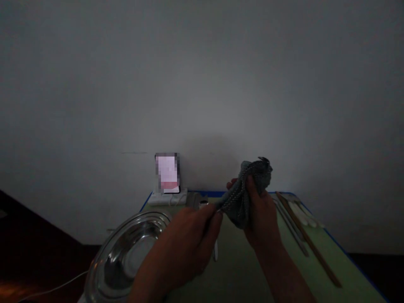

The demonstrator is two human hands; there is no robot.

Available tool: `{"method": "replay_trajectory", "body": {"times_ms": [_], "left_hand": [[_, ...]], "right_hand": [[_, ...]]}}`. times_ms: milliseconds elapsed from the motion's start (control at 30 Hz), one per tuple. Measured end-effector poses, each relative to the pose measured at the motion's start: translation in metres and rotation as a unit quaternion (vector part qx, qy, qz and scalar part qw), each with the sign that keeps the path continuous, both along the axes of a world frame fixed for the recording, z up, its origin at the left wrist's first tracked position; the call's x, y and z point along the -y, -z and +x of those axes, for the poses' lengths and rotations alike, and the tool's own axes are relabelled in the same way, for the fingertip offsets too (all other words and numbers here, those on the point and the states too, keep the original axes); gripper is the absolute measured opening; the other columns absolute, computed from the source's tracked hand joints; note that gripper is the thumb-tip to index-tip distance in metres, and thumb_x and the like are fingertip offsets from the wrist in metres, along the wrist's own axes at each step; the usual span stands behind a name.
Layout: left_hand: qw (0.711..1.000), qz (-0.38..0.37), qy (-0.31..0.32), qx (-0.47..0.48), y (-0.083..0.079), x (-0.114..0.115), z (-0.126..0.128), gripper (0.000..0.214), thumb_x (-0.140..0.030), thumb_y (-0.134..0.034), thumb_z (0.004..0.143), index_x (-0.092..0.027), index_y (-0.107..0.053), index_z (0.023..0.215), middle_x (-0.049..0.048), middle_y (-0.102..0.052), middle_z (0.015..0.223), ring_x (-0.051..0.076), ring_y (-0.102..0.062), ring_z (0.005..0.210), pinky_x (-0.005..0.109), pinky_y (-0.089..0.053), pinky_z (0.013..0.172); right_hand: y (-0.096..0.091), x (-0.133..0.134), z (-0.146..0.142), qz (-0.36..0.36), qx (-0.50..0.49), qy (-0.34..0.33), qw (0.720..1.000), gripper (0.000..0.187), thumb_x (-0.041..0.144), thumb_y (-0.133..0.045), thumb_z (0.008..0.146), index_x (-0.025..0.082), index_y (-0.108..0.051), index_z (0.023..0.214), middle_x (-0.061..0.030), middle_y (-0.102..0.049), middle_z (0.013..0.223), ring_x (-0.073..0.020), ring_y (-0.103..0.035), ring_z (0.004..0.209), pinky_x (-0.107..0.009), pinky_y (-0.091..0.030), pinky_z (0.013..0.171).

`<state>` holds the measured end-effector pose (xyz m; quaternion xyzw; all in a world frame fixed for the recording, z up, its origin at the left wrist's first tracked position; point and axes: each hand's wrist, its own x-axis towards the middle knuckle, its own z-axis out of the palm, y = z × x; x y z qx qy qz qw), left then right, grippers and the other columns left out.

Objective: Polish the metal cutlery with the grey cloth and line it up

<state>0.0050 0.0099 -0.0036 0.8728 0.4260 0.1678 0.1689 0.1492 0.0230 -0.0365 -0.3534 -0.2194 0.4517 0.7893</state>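
A bunched grey knitted cloth (240, 206) with pale stitch lines is held between my two hands, above the table. My left hand (186, 242) pinches its narrow, pulled-out end between thumb and fingers. Wrapped around the fuller part is my right hand (263, 216), its thumb pressed on the front. The cloth's top sticks out beyond the right fingers, with a small dark tip. Part of a slim white handle (216, 251) shows just right of my left hand, and what it belongs to is hidden.
A shiny metal basin (118, 223) stands at left, partly behind my left forearm. Behind it, a phone (167, 172) leans on the wall above a white power strip (162, 198). At right lie a wooden stick (311, 242), thin metal rods (292, 227) and white gloves (304, 215) on the green tabletop (240, 271).
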Motion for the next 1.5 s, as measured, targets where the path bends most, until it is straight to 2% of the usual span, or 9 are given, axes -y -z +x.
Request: {"method": "replay_trajectory", "body": {"times_ms": [200, 367, 500, 633, 767, 933, 1133, 1300, 1500], "left_hand": [[0.999, -0.032, 0.027, 0.029, -0.002, -0.012, 0.003, 0.03, -0.034, -0.03, 0.093, -0.019, -0.056, 0.091, -0.0016, -0.059, 0.07, 0.013, -0.053, 0.062, 0.025, -0.035, 0.058], [0.996, -0.069, 0.02, 0.055, -0.005, -0.014, -0.001, 0.031, -0.036, -0.032, 0.092, -0.019, -0.057, 0.087, -0.0015, -0.061, 0.072, 0.013, -0.055, 0.065, 0.025, -0.039, 0.061], [0.995, -0.093, -0.019, 0.037, -0.004, -0.014, -0.008, 0.037, -0.042, -0.034, 0.089, -0.018, -0.056, 0.074, -0.002, -0.058, 0.067, 0.013, -0.054, 0.064, 0.024, -0.039, 0.059], [0.997, -0.075, -0.018, 0.003, -0.004, -0.016, -0.018, 0.038, -0.045, -0.036, 0.086, -0.018, -0.057, 0.068, -0.0035, -0.052, 0.059, 0.012, -0.05, 0.057, 0.023, -0.037, 0.053], [0.999, -0.039, -0.023, 0.004, -0.006, -0.016, -0.022, 0.038, -0.045, -0.036, 0.086, -0.02, -0.06, 0.07, -0.0028, -0.055, 0.06, 0.014, -0.053, 0.061, 0.025, -0.039, 0.058], [0.995, -0.089, -0.036, 0.023, -0.005, -0.008, -0.016, 0.037, -0.046, -0.036, 0.087, -0.022, -0.063, 0.078, -0.0018, -0.063, 0.072, 0.015, -0.057, 0.07, 0.025, -0.041, 0.065], [0.99, -0.126, -0.035, 0.051, -0.005, -0.001, -0.01, 0.038, -0.049, -0.036, 0.087, -0.023, -0.061, 0.076, -0.0009, -0.062, 0.073, 0.016, -0.057, 0.073, 0.026, -0.042, 0.065], [0.988, -0.122, -0.032, 0.092, -0.002, -0.008, -0.009, 0.035, -0.045, -0.037, 0.087, -0.02, -0.061, 0.077, -0.0007, -0.062, 0.07, 0.014, -0.054, 0.063, 0.023, -0.042, 0.058], [0.99, -0.108, -0.072, 0.061, 0.002, -0.011, 0.001, 0.03, -0.035, -0.036, 0.084, -0.018, -0.06, 0.076, 0.0019, -0.065, 0.074, 0.018, -0.057, 0.066, 0.026, -0.044, 0.061]], "right_hand": [[0.0, -0.004, 0.003, 0.035, -0.008, -0.063, 0.997, 0.021, 0.034, -0.068, 0.07, 0.018, -0.065, 0.084, -0.0018, -0.072, 0.081, -0.0156, -0.067, 0.076, -0.029, -0.054, 0.071], [-0.001, 0.002, 0.014, 0.069, 0.08, -0.133, 0.986, 0.028, 0.029, -0.063, 0.075, 0.022, -0.06, 0.101, -0.004, -0.07, 0.097, -0.0188, -0.066, 0.085, -0.037, -0.053, 0.08], [-0.003, 0.005, 0.029, 0.055, 0.214, -0.086, 0.972, 0.031, 0.027, -0.063, 0.074, 0.021, -0.06, 0.105, -0.0053, -0.067, 0.103, -0.0188, -0.063, 0.092, -0.04, -0.048, 0.088], [-0.004, 0.005, 0.041, 0.042, 0.356, -0.051, 0.932, 0.029, 0.028, -0.068, 0.069, 0.02, -0.064, 0.097, -0.0038, -0.07, 0.093, -0.019, -0.064, 0.087, -0.038, -0.051, 0.083], [-0.007, 0.005, 0.039, 0.042, 0.383, -0.03, 0.922, 0.026, 0.032, -0.067, 0.07, 0.02, -0.066, 0.093, -0.0029, -0.071, 0.089, -0.0173, -0.066, 0.081, -0.032, -0.053, 0.074], [-0.003, 0.002, 0.03, 0.008, 0.326, 0.045, 0.944, 0.031, 0.044, -0.063, 0.072, 0.016, -0.067, 0.083, -0.0045, -0.071, 0.08, -0.0181, -0.065, 0.074, -0.03, -0.052, 0.066], [0.01, -0.004, 0.018, -0.002, 0.21, 0.05, 0.976, 0.047, 0.057, -0.055, 0.072, 0.013, -0.067, 0.083, -0.0055, -0.069, 0.068, -0.0181, -0.064, 0.065, -0.03, -0.051, 0.059], [0.003, -0.004, -0.005, 0.019, 0.03, -0.03, 0.999, 0.033, 0.047, -0.062, 0.072, 0.017, -0.064, 0.085, -0.0045, -0.07, 0.077, -0.0183, -0.066, 0.073, -0.031, -0.053, 0.065], [-0.004, -0.002, -0.019, 0.05, -0.131, -0.16, 0.977, 0.016, 0.032, -0.065, 0.073, 0.018, -0.066, 0.08, -0.0022, -0.071, 0.079, -0.0162, -0.067, 0.074, -0.03, -0.054, 0.072]]}}
